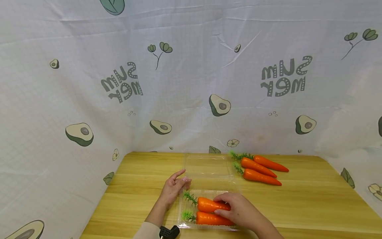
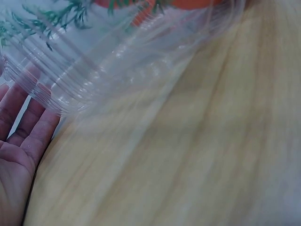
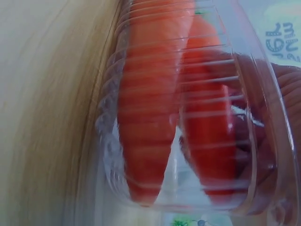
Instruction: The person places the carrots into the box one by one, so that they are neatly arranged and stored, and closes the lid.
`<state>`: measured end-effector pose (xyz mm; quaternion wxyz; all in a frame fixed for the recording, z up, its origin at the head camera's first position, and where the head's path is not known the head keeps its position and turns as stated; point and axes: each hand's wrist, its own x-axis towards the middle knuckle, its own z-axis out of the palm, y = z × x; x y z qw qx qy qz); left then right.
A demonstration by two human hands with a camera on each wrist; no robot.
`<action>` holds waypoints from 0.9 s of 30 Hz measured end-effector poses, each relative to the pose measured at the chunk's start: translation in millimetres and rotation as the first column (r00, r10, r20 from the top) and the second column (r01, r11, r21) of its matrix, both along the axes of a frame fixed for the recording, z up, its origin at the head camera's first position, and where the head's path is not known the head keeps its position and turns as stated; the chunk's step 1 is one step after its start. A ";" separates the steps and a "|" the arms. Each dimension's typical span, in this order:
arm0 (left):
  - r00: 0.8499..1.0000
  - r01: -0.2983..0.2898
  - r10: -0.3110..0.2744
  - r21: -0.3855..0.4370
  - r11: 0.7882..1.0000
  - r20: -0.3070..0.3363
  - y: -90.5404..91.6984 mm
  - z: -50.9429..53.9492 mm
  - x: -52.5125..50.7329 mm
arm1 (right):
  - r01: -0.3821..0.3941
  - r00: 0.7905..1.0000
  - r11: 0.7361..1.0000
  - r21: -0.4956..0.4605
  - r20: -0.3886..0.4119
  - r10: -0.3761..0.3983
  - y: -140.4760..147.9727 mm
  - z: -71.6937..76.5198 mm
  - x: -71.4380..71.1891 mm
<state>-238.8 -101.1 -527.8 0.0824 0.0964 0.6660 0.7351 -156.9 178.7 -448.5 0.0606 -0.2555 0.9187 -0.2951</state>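
A clear plastic clamshell box [image 1: 191, 227] stands on the table with its lid [image 1: 209, 166] folded back behind it. Two orange carrots with green leafy tops lie inside, side by side: the front carrot [image 1: 209, 218] and the rear carrot [image 1: 205, 204]. My right hand [image 1: 240, 210] reaches into the box from the right and grips the narrow end of the rear carrot between thumb and fingers. At the box's far left corner is my left hand [image 1: 171, 191], its fingers [image 2: 33, 115] loosely extended against the clear wall. Both carrots show through the ribbed plastic in the right wrist view.
Three more carrots [image 1: 261, 177] lie together at the back right of the wooden table [image 1: 143, 179], leafy tops toward the lid. A white cloth [image 1: 191, 83] printed with avocados surrounds the table. A black device [image 1: 169, 231] sits at the left wrist.
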 end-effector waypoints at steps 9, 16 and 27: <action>1.000 0.000 0.000 0.011 1.000 -0.001 0.5 0.5 -0.5 | -0.010 1.000 1.000 0.019 0.004 0.010 -4.7 -2.5 -5.4; 1.000 0.005 -0.005 0.018 1.000 0.007 0.5 1.3 0.2 | -0.022 0.999 1.000 0.009 0.044 0.021 -5.1 -4.5 -7.4; 1.000 0.009 -0.009 0.015 1.000 0.006 0.0 1.1 0.1 | -0.013 0.995 0.998 -0.059 0.101 0.019 -2.5 -4.0 -6.5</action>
